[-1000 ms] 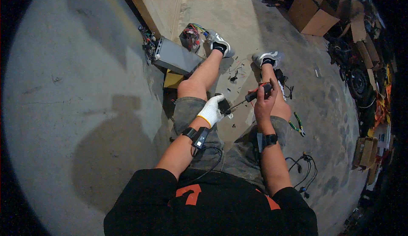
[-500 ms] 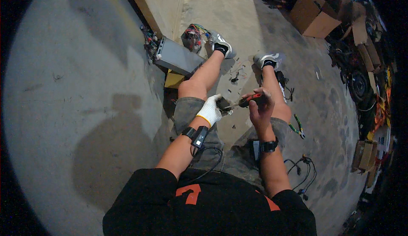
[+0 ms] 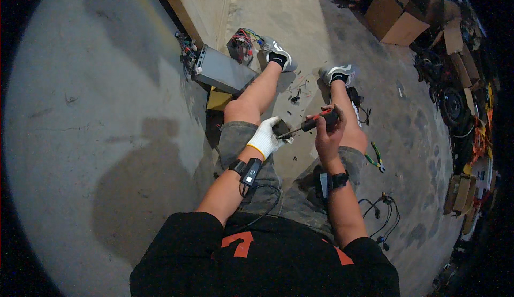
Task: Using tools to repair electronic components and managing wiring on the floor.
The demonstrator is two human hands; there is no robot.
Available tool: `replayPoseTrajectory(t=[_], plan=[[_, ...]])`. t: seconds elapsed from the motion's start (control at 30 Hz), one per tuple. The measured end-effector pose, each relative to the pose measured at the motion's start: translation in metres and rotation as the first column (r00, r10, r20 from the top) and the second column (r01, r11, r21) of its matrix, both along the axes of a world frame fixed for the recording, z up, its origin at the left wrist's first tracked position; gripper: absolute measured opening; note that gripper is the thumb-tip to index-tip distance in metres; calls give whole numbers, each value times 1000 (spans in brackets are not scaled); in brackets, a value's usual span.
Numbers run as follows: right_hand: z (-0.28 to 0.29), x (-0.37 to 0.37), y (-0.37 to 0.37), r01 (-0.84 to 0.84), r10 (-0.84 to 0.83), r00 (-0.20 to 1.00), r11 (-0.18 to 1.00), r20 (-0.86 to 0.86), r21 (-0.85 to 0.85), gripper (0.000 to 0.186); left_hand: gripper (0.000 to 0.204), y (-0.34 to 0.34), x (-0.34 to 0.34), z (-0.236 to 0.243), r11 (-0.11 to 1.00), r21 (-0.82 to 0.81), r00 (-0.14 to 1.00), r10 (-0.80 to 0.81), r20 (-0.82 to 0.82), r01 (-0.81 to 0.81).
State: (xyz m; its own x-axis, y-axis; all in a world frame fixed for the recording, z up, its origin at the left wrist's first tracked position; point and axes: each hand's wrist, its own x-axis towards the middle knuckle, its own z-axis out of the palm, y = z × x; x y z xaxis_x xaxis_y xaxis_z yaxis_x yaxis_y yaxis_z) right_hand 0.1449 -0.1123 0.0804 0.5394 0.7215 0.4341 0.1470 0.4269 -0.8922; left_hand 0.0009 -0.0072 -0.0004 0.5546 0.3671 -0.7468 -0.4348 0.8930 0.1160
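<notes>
My left hand [image 3: 266,137], in a white knit glove with a yellow cuff edge, is closed around a small dark block-like part [image 3: 280,129]; its exact kind is too small to make out. Bare and wrapped round the handle of a red and black screwdriver [image 3: 322,120], my right hand [image 3: 330,135] is just to the right. The screwdriver's shaft points left and slightly down, and its tip meets the dark part. Both hands are between my knees, above the concrete floor.
A grey metal case [image 3: 224,70] lies by my left leg, above a yellow box [image 3: 218,100]. Bundled coloured wires [image 3: 242,47] sit near my left shoe. Green-handled pliers [image 3: 376,158] and black cables [image 3: 386,216] lie to the right. Cardboard boxes [image 3: 395,17] and clutter line the right side.
My right hand has turned the screwdriver; its handle now points more steeply up to the right and shows more. The gloved hand with the dark part has barely moved.
</notes>
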Motion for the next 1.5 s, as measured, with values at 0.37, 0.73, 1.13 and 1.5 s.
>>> replayPoseTrajectory(t=[0.37, 0.73, 1.13, 1.5], plan=[[-14, -2, 10, 91, -100, 988, 992, -116, -82, 48, 21, 0, -5, 1, 991, 87, 989, -107, 103, 98], [-10, 18, 11, 252, -294, 917, 951, -269, -181, 49, 21, -2, -2, 9, 998, 55, 998, -33, 62, 30], [-29, 38, 11, 295, -325, 942, 921, -82, -253, 49, 28, 0, -3, 1, 996, 36, 995, -81, 54, 79], [-13, 23, 14, 225, -255, 949, 960, -187, -168, 48, 29, 1, -4, -2, 991, 42, 992, -125, 7, 124]])
